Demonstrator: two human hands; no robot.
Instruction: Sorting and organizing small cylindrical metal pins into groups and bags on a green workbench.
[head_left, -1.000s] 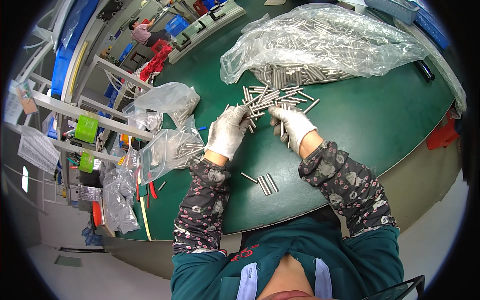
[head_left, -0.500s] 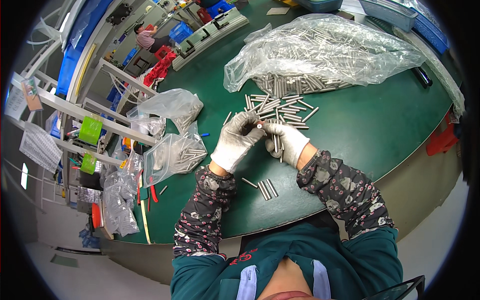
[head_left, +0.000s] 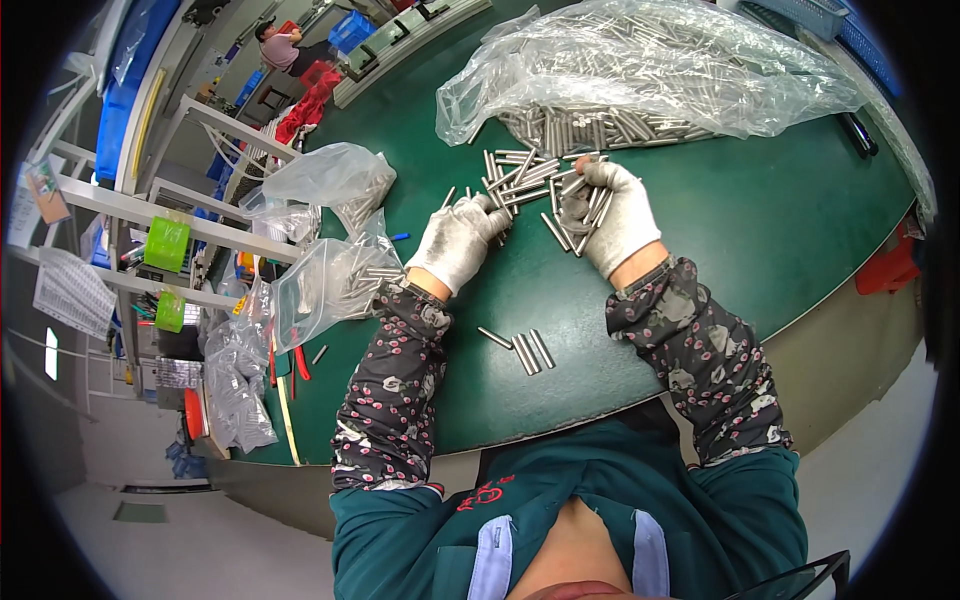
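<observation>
In a white work glove, my right hand (head_left: pixel 622 222) is closed around several short metal pins (head_left: pixel 598 208), whose ends stick out between the fingers at the right side of a loose pile. My left hand (head_left: pixel 455 242), gloved too, has its fingers bent down at the pile's left edge. Whatever lies under those fingertips is hidden. The pile of steel-coloured pins (head_left: pixel 522 178) spreads between and beyond both hands. Nearer to me, three pins (head_left: pixel 526 354) lie apart on the green table (head_left: pixel 580 310), two side by side and one slanted.
A large clear bag (head_left: pixel 650 70) spilling many pins covers the far side. Smaller bags of pins (head_left: pixel 345 285) lie at left, beside red-handled pliers (head_left: pixel 301 362) and a metal rack (head_left: pixel 200 225). A black object (head_left: pixel 858 135) is at far right. Another person (head_left: pixel 278 48) sits in the background.
My hands have come apart and moved farther out to the pile, the left to the left and the right to the right. The pin end seen between them is no longer there.
</observation>
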